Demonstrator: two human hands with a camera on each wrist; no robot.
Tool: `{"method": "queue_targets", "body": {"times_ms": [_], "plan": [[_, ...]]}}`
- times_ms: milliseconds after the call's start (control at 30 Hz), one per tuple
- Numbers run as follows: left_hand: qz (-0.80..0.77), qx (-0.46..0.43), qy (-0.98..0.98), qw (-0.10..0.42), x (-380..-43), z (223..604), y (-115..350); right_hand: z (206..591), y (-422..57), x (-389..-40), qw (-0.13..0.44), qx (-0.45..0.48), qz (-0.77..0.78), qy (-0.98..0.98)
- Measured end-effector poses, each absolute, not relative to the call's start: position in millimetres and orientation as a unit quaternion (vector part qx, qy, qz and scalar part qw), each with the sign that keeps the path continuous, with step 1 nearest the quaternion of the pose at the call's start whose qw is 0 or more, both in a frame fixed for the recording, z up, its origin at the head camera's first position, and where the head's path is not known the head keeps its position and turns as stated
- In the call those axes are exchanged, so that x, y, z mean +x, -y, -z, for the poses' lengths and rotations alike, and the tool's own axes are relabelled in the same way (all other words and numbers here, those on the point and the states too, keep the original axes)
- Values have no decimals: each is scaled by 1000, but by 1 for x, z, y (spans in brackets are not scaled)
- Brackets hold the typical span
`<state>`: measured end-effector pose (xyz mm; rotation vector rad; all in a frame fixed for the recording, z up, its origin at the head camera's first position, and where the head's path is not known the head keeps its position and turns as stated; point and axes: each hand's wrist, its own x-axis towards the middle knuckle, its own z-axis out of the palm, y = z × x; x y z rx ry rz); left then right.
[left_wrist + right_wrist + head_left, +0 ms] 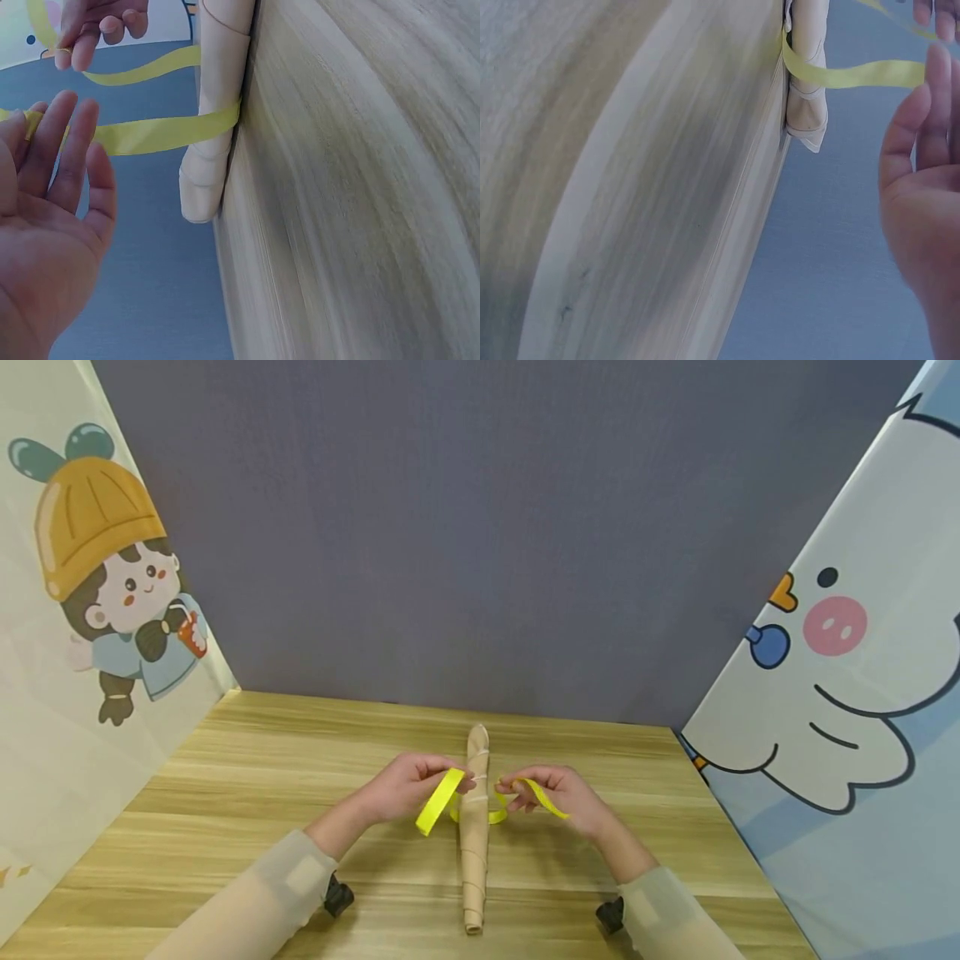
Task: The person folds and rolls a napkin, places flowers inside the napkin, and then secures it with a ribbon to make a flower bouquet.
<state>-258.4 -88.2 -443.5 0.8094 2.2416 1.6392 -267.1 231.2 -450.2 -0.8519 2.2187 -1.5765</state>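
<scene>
A long beige roll, cloth-like and wound in a spiral [474, 852], lies lengthwise on the wooden table. Beneath its middle passes a yellow ribbon [161, 136], with one end rising on each side. On the left, my left hand [408, 787] pinches one length between thumb and fingers, and a free end hangs down from it. My right hand [558, 793] pinches the other length just right of the roll, its tail draped over the fingers. Both hands hover above the table. In the right wrist view, that hand's fingertips [937, 71] are partly cut off by the frame edge.
A wooden table [262, 760] supports the roll. Behind it stands a dark grey-blue panel [465, 543]. Side panels carry cartoon prints, a child in a yellow hat [101, 527] at left and a white figure [892, 560] at right. Dark wrist devices [339, 896] sit below the sleeves.
</scene>
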Motion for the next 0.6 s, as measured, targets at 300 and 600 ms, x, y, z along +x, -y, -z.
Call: {"method": "queue_targets", "body": {"times_ms": [300,600], "plan": [[-509,231,-829,23,-259,441,83,450,-228,-270,94,-224,527,-814],[-573,169,-798,75,-260,442,79,448,-226,-269,85,-181,540,-817]]}}
